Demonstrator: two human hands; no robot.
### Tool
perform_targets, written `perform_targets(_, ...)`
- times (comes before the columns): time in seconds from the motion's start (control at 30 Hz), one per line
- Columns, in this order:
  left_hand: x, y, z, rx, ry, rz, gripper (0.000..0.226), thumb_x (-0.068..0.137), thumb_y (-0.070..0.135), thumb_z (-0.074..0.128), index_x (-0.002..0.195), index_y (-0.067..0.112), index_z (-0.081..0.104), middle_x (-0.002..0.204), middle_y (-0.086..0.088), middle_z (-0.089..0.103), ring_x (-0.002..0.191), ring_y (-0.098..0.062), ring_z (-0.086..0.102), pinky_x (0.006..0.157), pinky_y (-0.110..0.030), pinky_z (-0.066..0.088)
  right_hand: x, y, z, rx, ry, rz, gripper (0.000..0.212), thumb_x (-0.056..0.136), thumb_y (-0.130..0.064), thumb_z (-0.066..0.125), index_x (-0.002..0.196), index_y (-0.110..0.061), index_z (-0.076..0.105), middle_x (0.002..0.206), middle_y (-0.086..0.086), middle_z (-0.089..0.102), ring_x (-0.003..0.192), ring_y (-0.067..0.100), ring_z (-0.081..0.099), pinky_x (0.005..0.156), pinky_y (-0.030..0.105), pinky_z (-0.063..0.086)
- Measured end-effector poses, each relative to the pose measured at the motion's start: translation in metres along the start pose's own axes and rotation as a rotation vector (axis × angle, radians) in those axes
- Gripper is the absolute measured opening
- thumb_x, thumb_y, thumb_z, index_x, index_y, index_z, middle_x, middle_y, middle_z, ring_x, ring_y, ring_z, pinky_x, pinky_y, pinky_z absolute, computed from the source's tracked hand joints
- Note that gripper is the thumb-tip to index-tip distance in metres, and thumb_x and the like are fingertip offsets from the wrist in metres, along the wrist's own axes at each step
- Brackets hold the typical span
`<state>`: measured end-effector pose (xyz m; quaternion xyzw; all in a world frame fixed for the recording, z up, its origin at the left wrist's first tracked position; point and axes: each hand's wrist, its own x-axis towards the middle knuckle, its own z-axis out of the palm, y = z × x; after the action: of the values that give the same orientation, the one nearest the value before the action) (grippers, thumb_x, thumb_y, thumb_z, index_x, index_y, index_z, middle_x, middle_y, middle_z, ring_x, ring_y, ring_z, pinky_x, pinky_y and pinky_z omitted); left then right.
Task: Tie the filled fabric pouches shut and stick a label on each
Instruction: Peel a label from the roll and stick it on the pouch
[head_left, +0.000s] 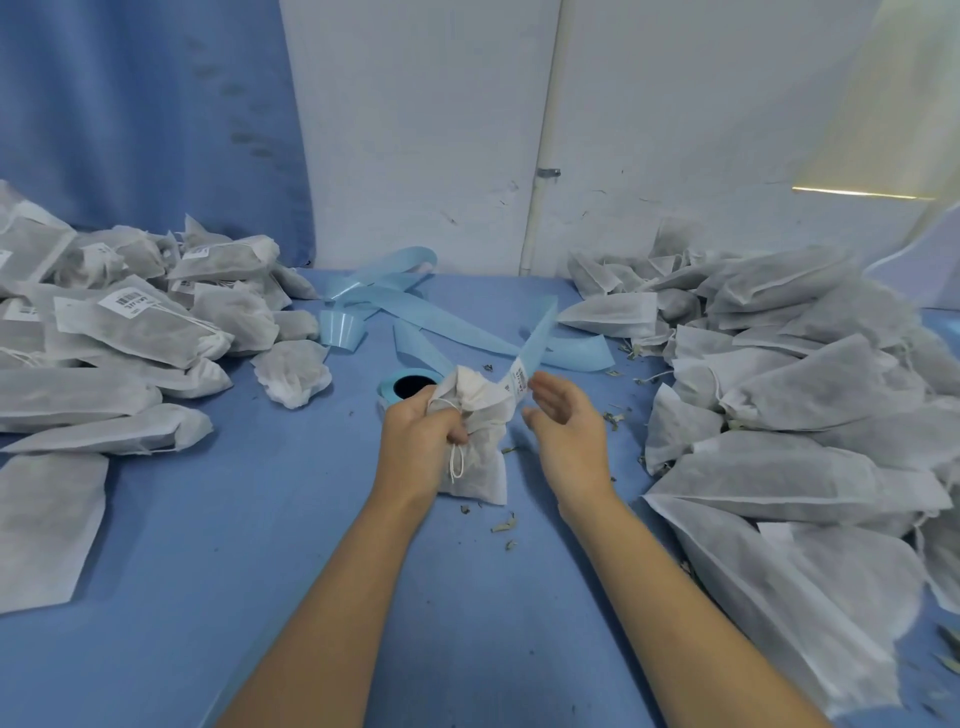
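My left hand (423, 434) grips the gathered neck of a white filled fabric pouch (480, 462) at the table's middle. A white drawstring hangs from my fist. A white barcode label (516, 381) sits at the pouch's top, still on the end of a light blue backing strip (540, 332). My right hand (563, 421) hovers just right of the label with fingers relaxed, holding nothing. The blue label roll (405, 385) lies just behind my left hand.
Labelled pouches are heaped at the left (140, 322). A bigger heap of unlabelled pouches (795, 405) fills the right. Used blue backing strip (384, 296) coils at the back by the wall. Dried leaf bits (504, 527) dot the blue table (249, 545).
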<state>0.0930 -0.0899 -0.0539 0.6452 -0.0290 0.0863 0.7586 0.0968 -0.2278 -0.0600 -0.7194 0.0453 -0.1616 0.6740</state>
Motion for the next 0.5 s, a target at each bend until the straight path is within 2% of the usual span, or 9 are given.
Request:
perform_targets(0.07,-0.0007,-0.0005,0.0006,0.009,-0.021,0.006,0.013,0.049,0.006,0.048,0.05,0.016,0.04,0.053,0.003,0.038,0.056,-0.014,0.037,0.049,-0.021,0.034,-0.0009,0.0012,0.0013,-0.052,-0.061,-0.01,0.035,0.093,-0.001,0.055,0.124,-0.016,0.059,0.117,-0.008,0.063,0.11,0.002,0.057,0.097,0.017,0.044)
perform_targets(0.13,-0.0013,-0.0008,0.0014,0.026,-0.043,0.003,0.017,0.049,0.007,0.048,0.045,0.021,0.04,0.051,0.006,0.039,0.053,-0.011,0.037,0.048,-0.019,0.034,-0.001,0.0009,0.0019,-0.015,-0.1,0.006,0.032,0.093,-0.006,0.057,0.121,-0.021,0.06,0.11,-0.012,0.066,0.105,-0.002,0.06,0.089,0.011,0.046)
perform_targets(0.2,-0.0017,-0.0004,0.0016,0.033,-0.061,-0.006,0.017,0.049,0.007,0.048,0.042,0.022,0.043,0.05,0.008,0.04,0.051,-0.009,0.039,0.047,-0.018,0.035,-0.0008,0.0015,0.0015,-0.016,-0.12,-0.003,0.029,0.093,-0.009,0.058,0.116,-0.027,0.061,0.109,-0.015,0.067,0.105,-0.003,0.061,0.089,0.012,0.046)
perform_targets(0.3,-0.0022,0.0007,0.0012,0.027,-0.087,-0.007,0.018,0.049,0.007,0.047,0.041,0.023,0.045,0.048,0.01,0.042,0.048,-0.006,0.041,0.046,-0.015,0.036,-0.0008,0.0026,0.0005,-0.093,-0.127,-0.033,0.033,0.094,-0.014,0.058,0.124,-0.027,0.058,0.124,-0.015,0.06,0.117,-0.002,0.052,0.101,0.021,0.04)
perform_targets(0.33,-0.0023,0.0008,0.001,0.021,-0.09,-0.005,0.018,0.049,0.007,0.047,0.04,0.023,0.045,0.048,0.009,0.042,0.048,-0.005,0.041,0.046,-0.015,0.036,-0.0007,0.0034,0.0005,-0.106,-0.137,-0.038,0.035,0.094,-0.014,0.057,0.128,-0.025,0.056,0.127,-0.014,0.058,0.117,-0.003,0.051,0.101,0.019,0.04)
perform_targets(0.43,-0.0022,0.001,0.0003,0.016,-0.098,-0.005,0.018,0.049,0.006,0.047,0.04,0.022,0.046,0.047,0.01,0.042,0.048,-0.005,0.041,0.046,-0.014,0.036,-0.0006,0.0039,0.003,-0.045,-0.182,-0.021,0.037,0.095,-0.008,0.054,0.131,-0.018,0.053,0.121,-0.009,0.059,0.102,-0.011,0.056,0.086,0.007,0.046)
perform_targets(0.5,-0.0024,0.001,0.0003,0.014,-0.105,-0.011,0.019,0.049,0.006,0.047,0.039,0.022,0.049,0.046,0.011,0.044,0.046,-0.004,0.043,0.045,-0.014,0.037,-0.0007,0.0042,0.0043,-0.027,-0.198,-0.016,0.038,0.095,-0.005,0.054,0.131,-0.018,0.052,0.117,-0.008,0.06,0.098,-0.011,0.057,0.08,0.006,0.046)
